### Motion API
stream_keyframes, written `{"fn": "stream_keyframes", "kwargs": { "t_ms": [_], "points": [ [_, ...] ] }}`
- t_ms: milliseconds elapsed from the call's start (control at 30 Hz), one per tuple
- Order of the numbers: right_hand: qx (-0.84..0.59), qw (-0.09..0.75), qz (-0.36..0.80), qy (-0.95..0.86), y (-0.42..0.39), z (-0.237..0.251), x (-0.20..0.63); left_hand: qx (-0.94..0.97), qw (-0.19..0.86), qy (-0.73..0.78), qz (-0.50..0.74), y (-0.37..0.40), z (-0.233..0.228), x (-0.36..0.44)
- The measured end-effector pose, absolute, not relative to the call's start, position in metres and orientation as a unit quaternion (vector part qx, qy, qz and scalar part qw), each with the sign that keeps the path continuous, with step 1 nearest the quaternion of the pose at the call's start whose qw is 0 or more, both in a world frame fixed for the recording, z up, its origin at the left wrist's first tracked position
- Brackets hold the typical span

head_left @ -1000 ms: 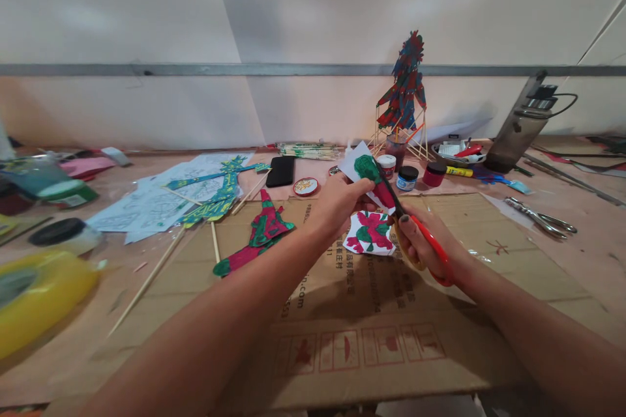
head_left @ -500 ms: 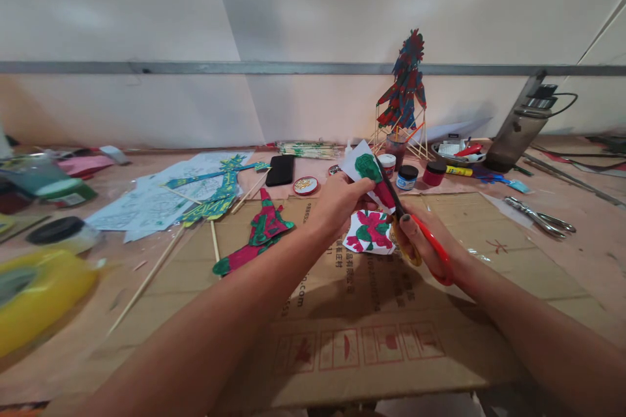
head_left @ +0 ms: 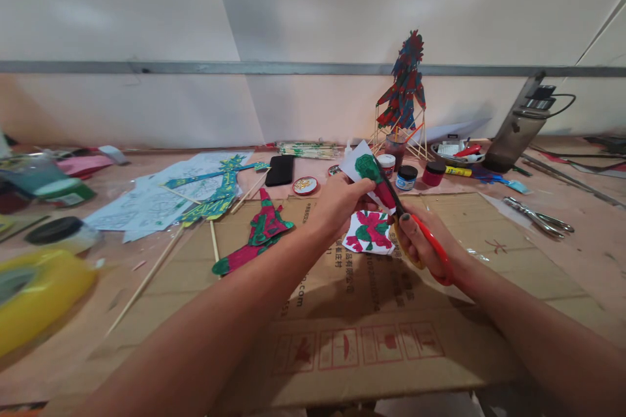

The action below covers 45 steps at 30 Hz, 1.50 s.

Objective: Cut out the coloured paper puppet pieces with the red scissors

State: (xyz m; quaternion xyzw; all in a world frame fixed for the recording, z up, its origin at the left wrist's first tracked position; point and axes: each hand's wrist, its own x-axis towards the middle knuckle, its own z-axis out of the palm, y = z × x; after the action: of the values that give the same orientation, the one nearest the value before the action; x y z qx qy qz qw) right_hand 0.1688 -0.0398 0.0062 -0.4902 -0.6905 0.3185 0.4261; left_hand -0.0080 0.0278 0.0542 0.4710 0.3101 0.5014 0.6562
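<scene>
Pinched in my left hand [head_left: 349, 199] is a painted paper piece [head_left: 368, 166], white with a green blob and a magenta stretch. My right hand [head_left: 428, 234] grips scissors [head_left: 437, 254] with a red and a yellow handle; their dark blades lie along the right edge of the paper. Just below my left hand, a white paper cutout [head_left: 370, 232] with magenta and green paint rests on the cardboard [head_left: 362, 352]. To the left lies a magenta and green paper puppet [head_left: 267, 231].
A blue-green puppet [head_left: 220, 189] on sticks lies over drawings [head_left: 147, 199]. Behind the hands stand paint jars [head_left: 407, 177], a phone [head_left: 280, 170] and a red-blue figure [head_left: 408, 85]. At right are a bottle [head_left: 518, 127] and a metal hole punch [head_left: 538, 216]; yellow tape [head_left: 53, 293] is far left.
Almost nothing differs. Both hands keep their holds, and the scissor handles look slightly closer together.
</scene>
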Motion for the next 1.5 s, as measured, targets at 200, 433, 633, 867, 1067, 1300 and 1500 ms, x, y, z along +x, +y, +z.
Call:
{"fn": "stream_keyframes", "kwargs": {
  "t_ms": [200, 433, 633, 867, 1067, 1300, 1500],
  "points": [
    [-0.493, 0.433, 0.330, -0.679, -0.040, 0.006, 0.169, 0.472, 0.659, 0.309, 0.498, 0.027, 0.055, -0.008],
    [-0.506, 0.433, 0.328, -0.670, -0.041, 0.006, 0.169, 0.470, 0.660, 0.311, 0.497, 0.027, 0.056, -0.007],
    [-0.509, 0.431, 0.340, -0.663, -0.042, 0.007, 0.166, 0.470, 0.661, 0.312, 0.495, 0.026, 0.057, -0.008],
    [-0.509, 0.429, 0.340, -0.664, -0.042, 0.006, 0.166, 0.468, 0.662, 0.327, 0.485, 0.024, 0.056, -0.007],
    [-0.502, 0.421, 0.322, -0.684, -0.043, 0.012, 0.164, 0.472, 0.664, 0.328, 0.477, 0.024, 0.055, -0.006],
    [-0.512, 0.415, 0.307, -0.687, -0.043, 0.015, 0.163, 0.469, 0.664, 0.325, 0.482, 0.024, 0.056, -0.006],
    [-0.513, 0.427, 0.309, -0.678, -0.043, 0.012, 0.164, 0.475, 0.661, 0.325, 0.482, 0.024, 0.056, -0.007]
  ]
}}
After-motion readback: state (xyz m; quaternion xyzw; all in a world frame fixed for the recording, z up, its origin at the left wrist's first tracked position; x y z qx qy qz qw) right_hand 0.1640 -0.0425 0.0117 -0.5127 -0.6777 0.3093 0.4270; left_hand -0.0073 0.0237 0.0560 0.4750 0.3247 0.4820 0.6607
